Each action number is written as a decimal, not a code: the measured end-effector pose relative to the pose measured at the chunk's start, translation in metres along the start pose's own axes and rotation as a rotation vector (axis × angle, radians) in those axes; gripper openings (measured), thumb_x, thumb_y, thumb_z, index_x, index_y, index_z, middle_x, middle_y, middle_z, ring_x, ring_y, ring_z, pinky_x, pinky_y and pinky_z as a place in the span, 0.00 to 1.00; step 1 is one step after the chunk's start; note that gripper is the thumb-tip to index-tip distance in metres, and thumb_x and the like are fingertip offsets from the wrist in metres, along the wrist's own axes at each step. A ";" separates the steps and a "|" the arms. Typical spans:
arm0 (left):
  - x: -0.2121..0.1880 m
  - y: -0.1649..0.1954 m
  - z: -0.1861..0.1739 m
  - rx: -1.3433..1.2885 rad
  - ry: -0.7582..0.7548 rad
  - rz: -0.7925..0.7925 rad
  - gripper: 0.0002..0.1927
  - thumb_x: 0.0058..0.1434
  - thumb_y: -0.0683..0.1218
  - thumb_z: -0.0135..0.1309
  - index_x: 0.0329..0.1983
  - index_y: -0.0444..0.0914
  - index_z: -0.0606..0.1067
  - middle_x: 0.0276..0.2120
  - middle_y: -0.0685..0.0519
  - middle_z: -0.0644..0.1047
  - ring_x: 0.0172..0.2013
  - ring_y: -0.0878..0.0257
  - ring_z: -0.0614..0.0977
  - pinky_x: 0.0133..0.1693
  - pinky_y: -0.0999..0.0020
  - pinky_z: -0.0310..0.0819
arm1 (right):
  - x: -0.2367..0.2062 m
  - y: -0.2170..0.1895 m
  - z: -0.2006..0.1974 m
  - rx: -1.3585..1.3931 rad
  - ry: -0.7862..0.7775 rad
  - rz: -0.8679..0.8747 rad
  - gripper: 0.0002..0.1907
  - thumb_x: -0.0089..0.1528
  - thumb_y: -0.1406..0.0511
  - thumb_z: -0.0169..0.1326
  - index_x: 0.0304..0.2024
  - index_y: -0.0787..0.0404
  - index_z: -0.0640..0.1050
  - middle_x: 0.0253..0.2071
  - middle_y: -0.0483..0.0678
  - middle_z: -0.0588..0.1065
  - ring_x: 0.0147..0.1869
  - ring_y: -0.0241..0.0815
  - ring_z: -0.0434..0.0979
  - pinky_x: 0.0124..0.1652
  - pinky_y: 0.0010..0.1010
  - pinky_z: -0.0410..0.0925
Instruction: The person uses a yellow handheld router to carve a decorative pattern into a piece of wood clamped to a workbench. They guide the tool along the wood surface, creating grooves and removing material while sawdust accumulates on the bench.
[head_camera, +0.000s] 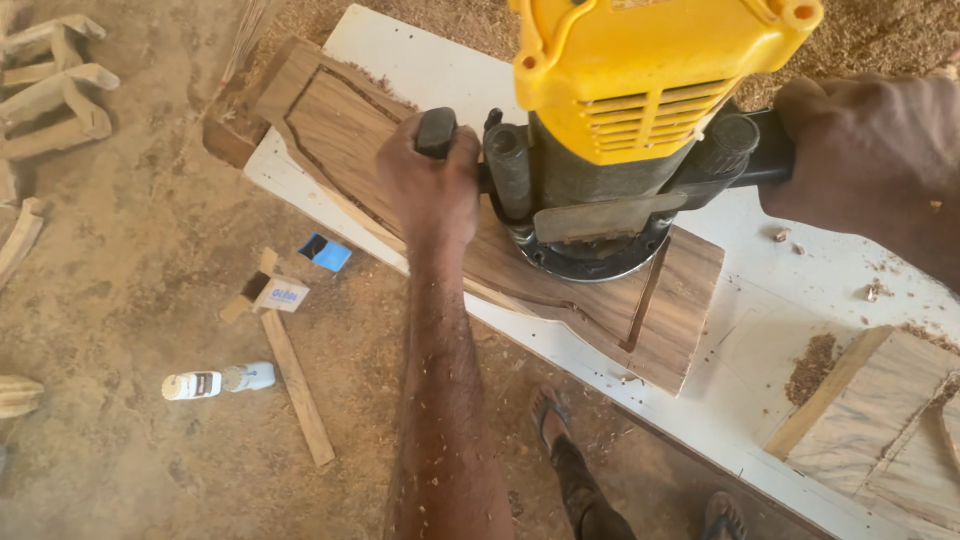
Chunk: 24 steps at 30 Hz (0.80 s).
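Item: yellow-topped router (620, 130), standing upright on a dark wooden panel (400, 160).
Support: the panel lies lengthwise along the near edge of a white board (760, 330), its far end overhanging the board's far-left corner.
Left hand (432, 185): clamped around the router's left black handle.
Right hand (870, 150): closed over the right handle, partly out of frame.
Marks: a routed groove follows the panel outline, with one cross-groove near its right end.
Step, as judged: groove cutting mid-pass, the base sitting toward the right end.
Next move calls for: even two-handed pressure, base flat, steady travel along the line.
Also present: a pale grooved panel (880, 420) at the board's near-right corner; a bottle (215, 382) and a wooden strip (295, 385) on the sawdust floor (120, 260).
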<state>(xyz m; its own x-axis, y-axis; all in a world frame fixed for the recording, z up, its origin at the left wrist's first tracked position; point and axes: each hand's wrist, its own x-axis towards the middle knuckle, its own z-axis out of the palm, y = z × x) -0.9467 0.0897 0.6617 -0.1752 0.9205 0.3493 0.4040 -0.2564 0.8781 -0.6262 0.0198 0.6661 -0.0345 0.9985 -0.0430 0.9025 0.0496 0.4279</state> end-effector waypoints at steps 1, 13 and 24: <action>-0.001 -0.001 0.000 -0.020 -0.003 -0.012 0.06 0.52 0.41 0.55 0.20 0.40 0.73 0.18 0.58 0.75 0.19 0.68 0.73 0.25 0.69 0.66 | 0.002 0.000 0.000 0.011 0.023 -0.009 0.15 0.61 0.52 0.55 0.40 0.54 0.78 0.25 0.41 0.76 0.21 0.32 0.75 0.22 0.26 0.68; -0.006 -0.010 -0.011 -0.042 0.118 0.009 0.03 0.53 0.40 0.55 0.26 0.34 0.76 0.21 0.54 0.78 0.23 0.65 0.77 0.28 0.69 0.71 | 0.034 0.013 0.007 0.125 0.326 -0.181 0.09 0.62 0.60 0.55 0.31 0.57 0.75 0.18 0.41 0.69 0.17 0.32 0.65 0.17 0.28 0.60; 0.005 -0.028 -0.013 0.011 0.123 -0.006 0.04 0.54 0.39 0.56 0.30 0.33 0.78 0.22 0.53 0.79 0.23 0.65 0.79 0.27 0.67 0.75 | 0.046 0.015 0.016 0.220 0.352 -0.239 0.09 0.61 0.62 0.59 0.32 0.61 0.75 0.21 0.45 0.72 0.18 0.35 0.66 0.18 0.33 0.61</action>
<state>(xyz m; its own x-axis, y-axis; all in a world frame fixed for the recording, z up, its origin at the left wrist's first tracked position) -0.9704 0.0973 0.6433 -0.2857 0.8788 0.3822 0.4123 -0.2474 0.8768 -0.6076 0.0662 0.6556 -0.3615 0.9091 0.2071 0.9195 0.3108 0.2406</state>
